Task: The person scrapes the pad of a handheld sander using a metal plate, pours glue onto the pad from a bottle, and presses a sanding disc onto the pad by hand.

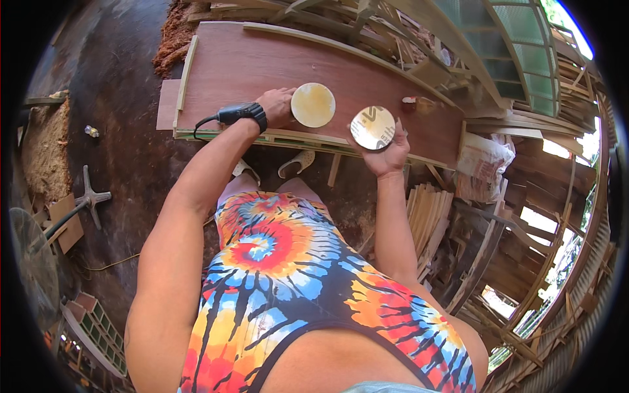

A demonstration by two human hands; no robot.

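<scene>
My left hand grips a corded power sander, its dark rear end and cable showing behind my wrist. The tool's round, yellow-stained pale pad faces up at me. In my right hand is a round sanding disc, its printed backing turned upward and catching the light. The disc is apart from the pad, a short way to its right. Both hands are over the near edge of a reddish-brown plywood panel with wooden strips along its edges.
A red-capped bottle lies on the panel's right part. Beyond are lumber and a glazed frame. A printed sack hangs at the right end, above stacked wood strips. A fan and metal stand base are left.
</scene>
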